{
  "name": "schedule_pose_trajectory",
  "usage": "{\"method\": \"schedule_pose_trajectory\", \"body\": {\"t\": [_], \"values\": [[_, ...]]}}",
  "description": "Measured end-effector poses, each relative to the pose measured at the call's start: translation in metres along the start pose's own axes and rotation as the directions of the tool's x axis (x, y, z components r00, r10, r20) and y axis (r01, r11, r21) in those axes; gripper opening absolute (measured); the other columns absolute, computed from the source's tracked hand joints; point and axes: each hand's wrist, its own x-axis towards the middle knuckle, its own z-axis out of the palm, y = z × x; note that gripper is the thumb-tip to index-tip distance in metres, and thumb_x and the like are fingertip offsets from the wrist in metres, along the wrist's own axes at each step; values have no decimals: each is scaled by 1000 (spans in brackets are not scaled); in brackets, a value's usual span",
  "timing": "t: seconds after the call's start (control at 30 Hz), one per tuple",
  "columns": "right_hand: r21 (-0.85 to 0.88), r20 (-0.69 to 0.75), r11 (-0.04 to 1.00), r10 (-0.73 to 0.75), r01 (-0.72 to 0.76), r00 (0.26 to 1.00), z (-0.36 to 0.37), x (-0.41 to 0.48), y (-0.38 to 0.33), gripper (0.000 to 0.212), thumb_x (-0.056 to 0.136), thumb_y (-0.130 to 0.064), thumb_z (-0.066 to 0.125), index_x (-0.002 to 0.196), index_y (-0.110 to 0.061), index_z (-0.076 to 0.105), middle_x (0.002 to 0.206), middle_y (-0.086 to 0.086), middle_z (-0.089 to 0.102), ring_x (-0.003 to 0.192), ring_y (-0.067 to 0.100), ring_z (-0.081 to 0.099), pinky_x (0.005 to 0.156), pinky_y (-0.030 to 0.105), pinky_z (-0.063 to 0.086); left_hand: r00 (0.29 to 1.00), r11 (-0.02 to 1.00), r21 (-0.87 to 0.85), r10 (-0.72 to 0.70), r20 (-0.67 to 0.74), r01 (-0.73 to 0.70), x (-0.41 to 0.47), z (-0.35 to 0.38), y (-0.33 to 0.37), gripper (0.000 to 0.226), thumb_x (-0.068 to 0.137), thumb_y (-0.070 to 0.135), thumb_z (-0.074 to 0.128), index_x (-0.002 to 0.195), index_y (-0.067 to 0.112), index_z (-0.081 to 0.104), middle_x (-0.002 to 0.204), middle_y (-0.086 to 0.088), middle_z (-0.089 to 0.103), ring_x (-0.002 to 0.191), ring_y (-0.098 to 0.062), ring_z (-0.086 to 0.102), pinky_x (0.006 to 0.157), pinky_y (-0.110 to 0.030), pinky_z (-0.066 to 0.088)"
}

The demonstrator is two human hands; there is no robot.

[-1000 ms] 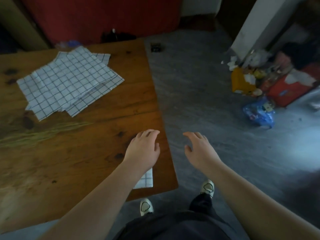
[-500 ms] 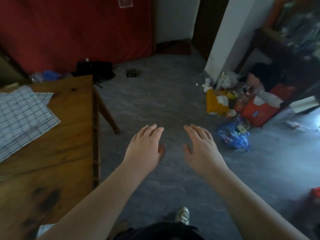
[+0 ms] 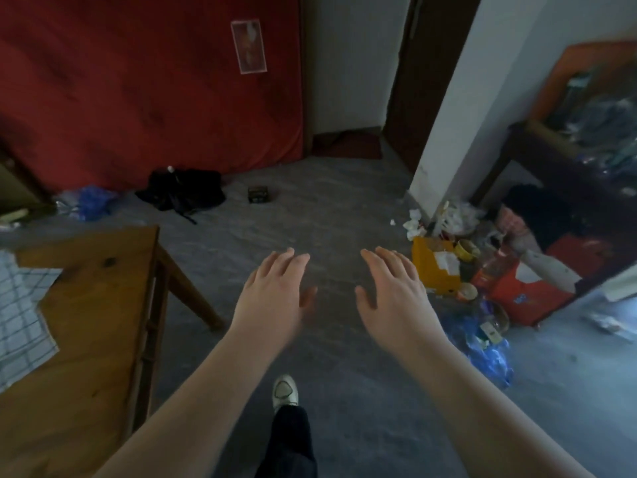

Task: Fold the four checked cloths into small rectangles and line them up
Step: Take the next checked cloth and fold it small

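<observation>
Only a corner of the white checked cloths [image 3: 19, 315] shows, lying on the wooden table [image 3: 100, 305] at the left edge of the view. My left hand [image 3: 272, 294] and my right hand [image 3: 393, 291] hover side by side over the grey floor, to the right of the table. Both are palm down with straight fingers and hold nothing. The rest of the cloths and any folded one are out of view.
A red mattress [image 3: 148, 84] leans on the back wall, with a black bag [image 3: 182, 193] and a small dark box [image 3: 258, 194] before it. A heap of rubbish and bags [image 3: 482, 281] lies at the right by a white pillar. My shoe [image 3: 284, 391] stands below.
The view has swung right and up, away from the table. My hands, which were at the table's near corner, now hang over the floor. The small folded cloth there has left the view.
</observation>
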Motion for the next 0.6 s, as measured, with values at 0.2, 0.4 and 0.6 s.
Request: {"method": "schedule_pose_trajectory", "body": {"t": [0.2, 0.4, 0.6], "values": [[-22, 38, 998, -55, 56, 998, 15, 161, -51, 69, 99, -45, 49, 157, -29, 16, 165, -4, 18, 153, 21, 8, 122, 42, 20, 997, 998, -7, -70, -14, 70, 131, -43, -75, 66, 103, 47, 45, 160, 27, 19, 169, 1, 17, 156, -20, 12, 126, -42, 19], [-5, 74, 989, -146, 147, 987, 30, 310, -102, 68, 100, -45, 47, 158, -31, 14, 166, -5, 13, 154, 18, 4, 123, 41, 18, 993, 995, 18, -96, -70, 98, 253, -89, -141, 65, 102, 48, 44, 159, 26, 22, 168, -1, 20, 155, -23, 14, 125, -42, 21], [32, 88, 973, -229, 227, 969, 46, 445, -114, 66, 100, -45, 46, 157, -29, 19, 165, -3, 17, 153, 19, 6, 123, 41, 21, 985, 986, 51, -156, -72, 160, 369, -98, -182, 64, 102, 49, 41, 159, 24, 23, 168, -4, 21, 156, -25, 13, 125, -41, 18]]}}
